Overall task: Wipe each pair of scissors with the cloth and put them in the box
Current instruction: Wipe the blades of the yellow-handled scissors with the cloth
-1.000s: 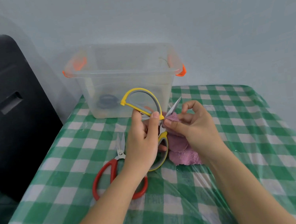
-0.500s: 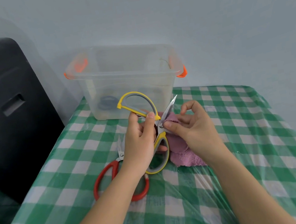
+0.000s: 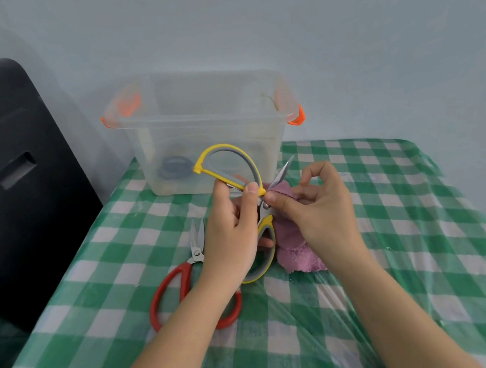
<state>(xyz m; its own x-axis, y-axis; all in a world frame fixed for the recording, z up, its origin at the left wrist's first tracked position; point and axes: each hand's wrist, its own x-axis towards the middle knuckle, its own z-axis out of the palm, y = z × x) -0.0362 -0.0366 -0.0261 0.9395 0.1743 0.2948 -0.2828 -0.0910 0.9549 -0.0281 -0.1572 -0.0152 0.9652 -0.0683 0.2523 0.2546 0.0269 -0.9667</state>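
Yellow-grey scissors (image 3: 226,167), splayed, gripped in your left hand (image 3: 230,236); your right hand (image 3: 317,207) pinches pink cloth (image 3: 291,239) on the blade, nearer the pivot than before; box (image 3: 204,126) at 12 o'clock.

the left hand (image 3: 230,233) hides part of the red scissors (image 3: 184,287).

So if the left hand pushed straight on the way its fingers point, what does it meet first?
Probably the clear box: the left hand, gripping the yellow scissors, points up-table toward its front wall. Depth is uncertain.
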